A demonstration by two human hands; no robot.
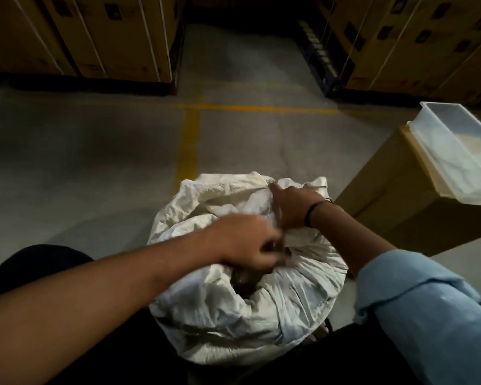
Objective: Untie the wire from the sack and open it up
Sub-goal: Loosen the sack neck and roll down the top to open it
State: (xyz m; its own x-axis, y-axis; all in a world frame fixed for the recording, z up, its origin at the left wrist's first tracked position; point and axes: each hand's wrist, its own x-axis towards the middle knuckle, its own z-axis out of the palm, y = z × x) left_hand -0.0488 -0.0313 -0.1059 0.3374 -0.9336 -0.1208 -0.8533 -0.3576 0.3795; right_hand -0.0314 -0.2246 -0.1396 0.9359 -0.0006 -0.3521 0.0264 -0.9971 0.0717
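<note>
A white woven sack [228,323] stands on the concrete floor between my legs, its top bunched and crumpled. My left hand [247,245] is closed at the gathered neck of the sack, fingers pinched there; the hand is blurred and the wire itself cannot be made out. My right hand [292,209], with a dark band on the wrist, grips the loose upper fabric of the sack and holds it up toward the far side. A dark gap shows in the folds just below my left hand.
A brown cardboard box [395,207] stands right of the sack with a clear plastic tub [442,151] on top. Stacked cartons on pallets [95,37] line the back left and back right [417,43]. Yellow floor lines [189,134] cross ahead.
</note>
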